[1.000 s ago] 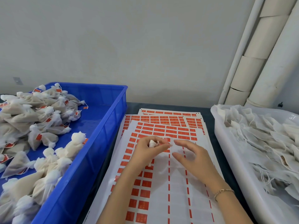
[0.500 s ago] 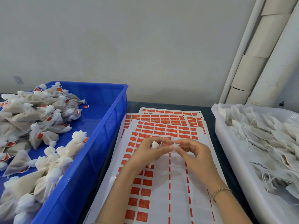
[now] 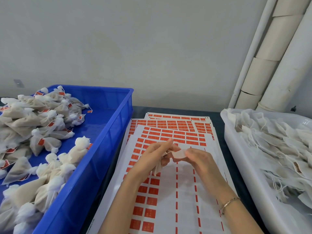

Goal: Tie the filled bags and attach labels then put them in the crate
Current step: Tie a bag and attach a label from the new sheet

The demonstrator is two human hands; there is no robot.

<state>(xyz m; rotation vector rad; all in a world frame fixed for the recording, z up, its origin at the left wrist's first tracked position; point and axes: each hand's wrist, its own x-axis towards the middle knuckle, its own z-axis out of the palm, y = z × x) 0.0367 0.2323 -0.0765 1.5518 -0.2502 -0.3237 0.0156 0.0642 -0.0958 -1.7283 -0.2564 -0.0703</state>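
Fingers point(image 3: 164, 146) of the left hand point(image 3: 152, 156) pinch the little bag point(image 3: 157, 168) at its top, the right hand point(image 3: 200, 160) pinches a label point(image 3: 179, 153) right beside it, and the blue crate point(image 3: 116, 119) sits nearer the left hand.

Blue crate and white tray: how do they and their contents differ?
The blue crate stands left of the label sheets, the white tray right. The blue crate holds tied bags with orange labels; the white tray holds flat, untied bags with loose strings. Both are open-topped.
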